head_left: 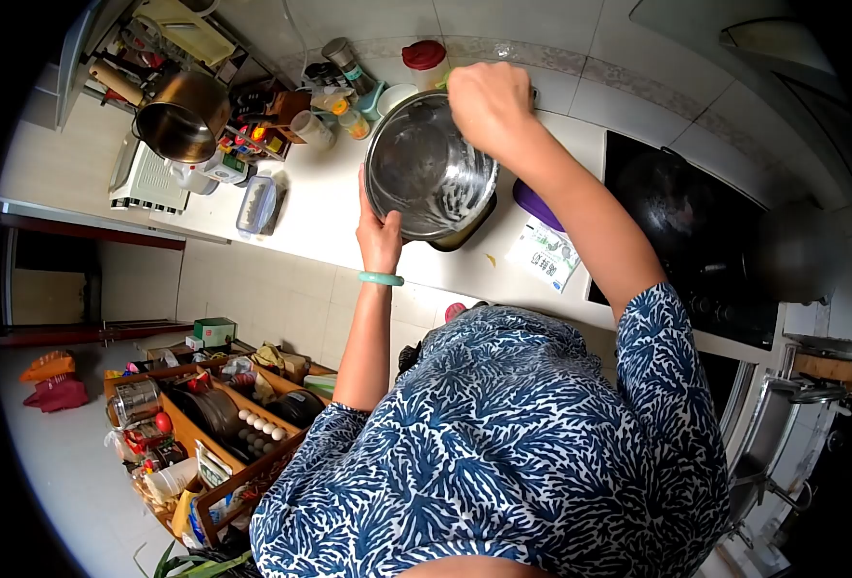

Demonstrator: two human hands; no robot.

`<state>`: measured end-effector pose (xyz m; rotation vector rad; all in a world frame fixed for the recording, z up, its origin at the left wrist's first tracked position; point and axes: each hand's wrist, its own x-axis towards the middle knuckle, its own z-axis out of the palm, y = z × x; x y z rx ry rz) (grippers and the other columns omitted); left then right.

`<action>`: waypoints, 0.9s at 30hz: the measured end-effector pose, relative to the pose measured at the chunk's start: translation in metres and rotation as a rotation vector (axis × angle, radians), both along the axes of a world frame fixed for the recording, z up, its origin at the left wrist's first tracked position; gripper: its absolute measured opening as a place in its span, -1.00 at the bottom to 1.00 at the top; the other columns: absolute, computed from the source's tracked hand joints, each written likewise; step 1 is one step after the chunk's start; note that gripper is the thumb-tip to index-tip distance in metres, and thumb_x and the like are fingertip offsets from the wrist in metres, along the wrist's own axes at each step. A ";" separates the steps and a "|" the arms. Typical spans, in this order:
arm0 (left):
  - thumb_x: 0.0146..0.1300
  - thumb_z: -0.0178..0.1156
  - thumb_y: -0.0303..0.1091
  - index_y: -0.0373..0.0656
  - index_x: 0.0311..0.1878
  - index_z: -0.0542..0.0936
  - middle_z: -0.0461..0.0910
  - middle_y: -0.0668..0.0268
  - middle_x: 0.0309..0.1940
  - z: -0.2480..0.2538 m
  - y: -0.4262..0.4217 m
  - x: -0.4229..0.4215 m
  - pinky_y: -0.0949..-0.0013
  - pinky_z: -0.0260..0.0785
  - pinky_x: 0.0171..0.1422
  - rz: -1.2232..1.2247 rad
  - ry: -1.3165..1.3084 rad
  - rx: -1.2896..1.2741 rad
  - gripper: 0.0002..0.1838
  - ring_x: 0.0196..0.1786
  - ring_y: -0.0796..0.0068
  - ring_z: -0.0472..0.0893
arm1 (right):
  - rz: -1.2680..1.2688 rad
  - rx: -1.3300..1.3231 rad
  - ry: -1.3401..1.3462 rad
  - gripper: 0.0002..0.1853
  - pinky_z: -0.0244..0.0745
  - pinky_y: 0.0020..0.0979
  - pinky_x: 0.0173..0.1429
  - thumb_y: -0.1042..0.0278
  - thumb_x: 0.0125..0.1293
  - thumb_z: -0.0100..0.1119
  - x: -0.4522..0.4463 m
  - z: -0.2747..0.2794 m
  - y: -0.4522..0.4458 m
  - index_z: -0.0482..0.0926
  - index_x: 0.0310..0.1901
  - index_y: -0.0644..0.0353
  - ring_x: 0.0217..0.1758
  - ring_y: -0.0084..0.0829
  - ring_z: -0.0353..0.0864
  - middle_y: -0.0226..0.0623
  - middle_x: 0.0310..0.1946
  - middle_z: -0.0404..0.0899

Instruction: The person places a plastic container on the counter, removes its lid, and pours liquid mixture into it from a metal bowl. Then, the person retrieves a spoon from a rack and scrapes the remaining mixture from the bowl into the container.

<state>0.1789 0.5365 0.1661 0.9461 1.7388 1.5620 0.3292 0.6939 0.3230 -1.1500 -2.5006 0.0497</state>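
Evidently, we hold the shiny bowl tilted toward us over the white counter, our left hand clamped on its near rim, probably to steady it, while our right hand is curled into a fist at the far rim, though we cannot tell what it grips. Round, smooth and metallic-looking, the bowl carries streaky white residue inside, and a glossy green bangle rings our left wrist.

Pretty bright over the white table, but the stove on the right goes near-black. Bit of glare inside the metal bowl. Heavy fisheye: lines bow, corners go black. Roundish object by the stove's blurry.
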 end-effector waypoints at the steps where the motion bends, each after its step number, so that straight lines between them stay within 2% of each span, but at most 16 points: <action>1: 0.00 -0.11 -0.64 0.11 0.50 0.06 0.48 0.19 0.20 -0.001 0.001 -0.001 0.47 0.43 0.02 -0.001 0.000 -0.001 -0.11 0.00 0.42 0.57 | 0.045 0.050 0.019 -0.94 0.54 -0.13 -0.34 0.51 -0.09 0.17 -0.003 -0.003 -0.003 0.62 -0.57 0.27 -0.41 0.02 0.66 0.01 -0.50 0.62; 2: 0.00 -0.11 -0.64 0.09 0.50 0.06 0.48 0.19 0.20 -0.003 0.002 -0.003 0.48 0.43 0.00 0.002 0.007 -0.008 -0.11 0.00 0.43 0.57 | 0.088 0.137 0.031 -0.94 0.53 -0.20 -0.43 0.50 -0.11 0.18 -0.005 -0.007 -0.005 0.61 -0.61 0.25 -0.46 -0.07 0.68 0.00 -0.54 0.62; 3: -0.01 -0.11 -0.64 0.08 0.50 0.06 0.48 0.19 0.20 -0.005 0.003 -0.005 0.49 0.43 -0.02 0.005 0.013 -0.014 -0.11 -0.01 0.44 0.57 | 0.088 0.135 0.032 -0.94 0.53 -0.20 -0.43 0.50 -0.11 0.18 -0.009 -0.012 -0.008 0.61 -0.61 0.25 -0.46 -0.07 0.68 0.00 -0.54 0.62; 5: -0.01 -0.11 -0.65 0.07 0.50 0.06 0.47 0.20 0.21 -0.017 0.004 -0.013 0.48 0.44 -0.01 -0.006 0.015 -0.007 -0.11 0.00 0.44 0.57 | 0.128 0.238 0.026 -0.93 0.52 -0.27 -0.49 0.50 -0.10 0.16 -0.018 -0.021 -0.016 0.60 -0.64 0.21 -0.52 -0.19 0.68 -0.05 -0.59 0.61; 6: -0.01 -0.12 -0.67 0.06 0.50 0.06 0.46 0.20 0.21 -0.014 0.005 -0.013 0.47 0.45 -0.01 -0.018 0.016 0.002 -0.11 0.00 0.44 0.57 | 0.182 0.333 0.054 -0.92 0.50 -0.36 -0.54 0.47 -0.10 0.15 -0.019 -0.026 -0.019 0.58 -0.65 0.21 -0.58 -0.31 0.65 -0.13 -0.64 0.59; 10: 0.01 -0.13 -0.70 0.05 0.50 0.07 0.45 0.21 0.20 -0.001 0.004 -0.009 0.44 0.47 0.05 -0.019 -0.133 -0.052 -0.11 0.01 0.44 0.56 | 0.252 0.489 0.013 -0.91 0.45 -0.45 -0.59 0.41 -0.16 0.17 -0.031 -0.046 -0.035 0.56 -0.61 0.25 -0.62 -0.42 0.61 -0.27 -0.69 0.52; 13: 0.03 -0.14 -0.73 0.02 0.50 0.03 0.43 0.20 0.19 0.000 0.003 -0.012 0.39 0.50 0.06 -0.033 -0.218 -0.069 -0.12 0.05 0.40 0.54 | 0.309 0.520 0.002 -0.89 0.42 -0.46 -0.61 0.40 -0.15 0.17 -0.034 -0.063 -0.047 0.56 -0.59 0.26 -0.64 -0.42 0.59 -0.25 -0.69 0.50; 15: 0.05 -0.14 -0.74 -0.04 0.49 0.03 0.42 0.19 0.18 -0.006 0.003 -0.014 0.40 0.53 0.01 -0.056 -0.277 0.042 -0.14 0.06 0.39 0.53 | 0.345 0.564 -0.024 -0.88 0.38 -0.49 -0.64 0.39 -0.11 0.14 -0.033 -0.076 -0.052 0.53 -0.57 0.27 -0.67 -0.44 0.53 -0.28 -0.69 0.45; 17: 0.05 -0.14 -0.75 -0.09 0.46 0.07 0.42 0.19 0.16 -0.013 0.002 -0.018 0.40 0.55 -0.03 -0.068 -0.257 0.050 -0.18 0.05 0.41 0.53 | 0.435 0.644 0.061 -0.87 0.33 -0.50 -0.66 0.38 -0.08 0.11 -0.027 -0.083 -0.061 0.49 -0.55 0.26 -0.69 -0.49 0.47 -0.33 -0.70 0.39; 19: 0.06 -0.14 -0.74 -0.10 0.43 0.13 0.46 0.22 0.10 -0.002 -0.002 -0.013 0.43 0.56 -0.05 -0.035 -0.329 0.029 -0.23 0.01 0.46 0.55 | 0.453 0.685 0.083 -0.87 0.29 -0.53 -0.65 0.36 -0.07 0.09 -0.023 -0.098 -0.066 0.47 -0.54 0.25 -0.69 -0.51 0.44 -0.39 -0.69 0.34; 20: 0.08 -0.14 -0.72 -0.09 0.40 0.16 0.48 0.23 0.05 -0.007 -0.003 -0.015 0.42 0.61 -0.16 -0.021 -0.299 0.034 -0.26 -0.08 0.46 0.59 | 0.470 0.682 0.095 -0.87 0.28 -0.54 -0.63 0.36 -0.08 0.09 -0.019 -0.105 -0.069 0.47 -0.54 0.24 -0.68 -0.51 0.43 -0.39 -0.68 0.33; 21: 0.08 -0.14 -0.72 -0.09 0.40 0.16 0.48 0.23 0.05 -0.002 -0.003 -0.014 0.42 0.61 -0.16 -0.020 -0.298 0.034 -0.26 -0.08 0.46 0.59 | 0.487 0.680 0.106 -0.87 0.28 -0.55 -0.61 0.36 -0.08 0.08 -0.013 -0.109 -0.073 0.46 -0.54 0.24 -0.67 -0.51 0.43 -0.40 -0.67 0.33; 23: 0.09 -0.13 -0.70 -0.08 0.38 0.17 0.50 0.23 0.00 0.008 -0.005 -0.011 0.39 0.66 -0.28 0.007 -0.315 0.026 -0.29 -0.17 0.45 0.63 | 0.515 0.675 0.132 -0.89 0.27 -0.55 -0.58 0.38 -0.02 0.10 -0.002 -0.114 -0.078 0.48 -0.52 0.24 -0.64 -0.51 0.41 -0.40 -0.65 0.32; 24: 0.09 -0.13 -0.68 -0.07 0.35 0.20 0.51 0.21 -0.05 0.007 -0.004 -0.012 0.32 0.69 -0.36 0.019 -0.337 0.066 -0.32 -0.25 0.43 0.65 | 0.535 0.685 0.154 -0.88 0.31 -0.53 -0.55 0.38 -0.03 0.09 0.001 -0.119 -0.079 0.47 -0.55 0.24 -0.62 -0.50 0.42 -0.38 -0.64 0.34; 27: 0.08 -0.13 -0.68 -0.08 0.34 0.21 0.52 0.22 -0.11 0.008 -0.005 -0.018 0.31 0.69 -0.35 0.033 -0.347 0.030 -0.33 -0.28 0.42 0.66 | 0.555 0.568 0.158 -0.88 0.37 -0.49 -0.51 0.40 0.02 0.08 0.016 -0.128 -0.076 0.50 -0.51 0.29 -0.51 -0.44 0.46 -0.35 -0.59 0.39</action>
